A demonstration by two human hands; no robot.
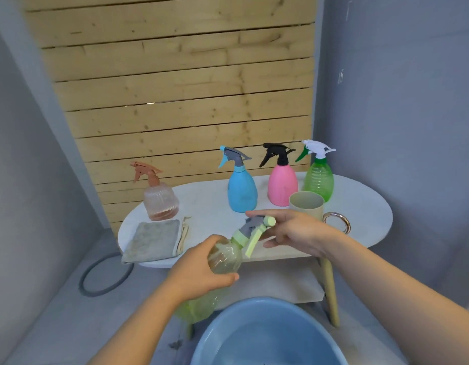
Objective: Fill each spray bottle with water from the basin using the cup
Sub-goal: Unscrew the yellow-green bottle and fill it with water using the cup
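My left hand grips the body of a clear yellow-green spray bottle, tilted in the air before the table's front edge. My right hand pinches its pale green and grey spray head. A beige cup with a metal ring handle stands on the white oval table, just behind my right hand. Four more spray bottles stand on the table: a clear brown-topped one, a blue one, a pink one and a green one. The blue basin holds water below.
A folded grey cloth lies on the table's left front, with a thin beige tool beside it. A wooden slat panel stands behind the table. A dark ring lies on the floor at the left. Grey walls close in on both sides.
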